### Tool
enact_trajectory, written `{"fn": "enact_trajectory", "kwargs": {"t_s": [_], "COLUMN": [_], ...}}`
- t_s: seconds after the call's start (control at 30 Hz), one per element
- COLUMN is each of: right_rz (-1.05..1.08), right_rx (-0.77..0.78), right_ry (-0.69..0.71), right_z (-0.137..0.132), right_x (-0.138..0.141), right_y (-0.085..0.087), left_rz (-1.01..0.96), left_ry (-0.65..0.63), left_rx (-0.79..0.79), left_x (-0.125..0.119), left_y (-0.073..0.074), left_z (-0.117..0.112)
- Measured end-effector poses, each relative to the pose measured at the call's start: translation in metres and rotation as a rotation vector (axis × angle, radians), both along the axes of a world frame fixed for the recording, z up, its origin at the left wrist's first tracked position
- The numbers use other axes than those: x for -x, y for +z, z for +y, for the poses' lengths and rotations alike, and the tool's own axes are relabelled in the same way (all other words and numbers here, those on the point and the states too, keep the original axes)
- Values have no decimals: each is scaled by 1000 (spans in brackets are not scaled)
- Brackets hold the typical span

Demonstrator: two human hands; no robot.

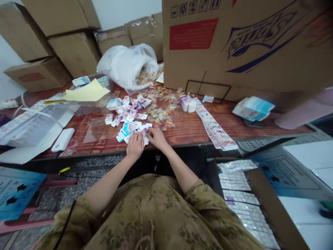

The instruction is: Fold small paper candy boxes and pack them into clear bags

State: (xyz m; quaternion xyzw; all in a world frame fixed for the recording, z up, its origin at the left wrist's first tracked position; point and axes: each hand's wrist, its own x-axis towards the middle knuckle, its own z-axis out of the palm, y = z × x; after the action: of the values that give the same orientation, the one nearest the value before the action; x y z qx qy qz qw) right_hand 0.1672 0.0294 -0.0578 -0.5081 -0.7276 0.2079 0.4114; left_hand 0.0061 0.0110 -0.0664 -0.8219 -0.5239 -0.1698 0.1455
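Observation:
My left hand [135, 145] and my right hand [156, 137] meet at the near edge of the wooden table [187, 130]. Both are closed on a small white printed packet [144, 139] pinched between them. Just beyond the fingers lies a scatter of small printed paper boxes [130, 114]. Further back is a spread of tiny colourful items in clear wrappers [160, 113], spilling from a white plastic bag [127, 64].
A long row of filled packets [215, 130] runs along the table to the right. Large cardboard cartons [234, 45] stand behind, a yellow sheet [87, 92] and clear tray at left. An open carton of stacked packets [241, 198] sits on the floor at right.

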Motion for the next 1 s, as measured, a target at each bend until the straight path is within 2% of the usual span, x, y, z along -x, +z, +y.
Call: {"fn": "enact_trajectory", "kwargs": {"t_s": [0.33,0.83,0.93,1.0], "right_rz": [-18,-79,-75,-28], "right_rx": [-7,-20,-124,-304], "right_ry": [36,35,6,-41], "right_z": [2,-2,-14,-23], "right_x": [3,7,2,-18], "right_y": [0,9,17,27], "left_rz": [-16,5,9,-8], "left_ry": [-3,-52,-63,-69], "left_rx": [-99,-128,-116,-97], "left_x": [3,18,21,23], "left_y": [1,-6,-5,-5], "left_z": [-2,5,7,8]}}
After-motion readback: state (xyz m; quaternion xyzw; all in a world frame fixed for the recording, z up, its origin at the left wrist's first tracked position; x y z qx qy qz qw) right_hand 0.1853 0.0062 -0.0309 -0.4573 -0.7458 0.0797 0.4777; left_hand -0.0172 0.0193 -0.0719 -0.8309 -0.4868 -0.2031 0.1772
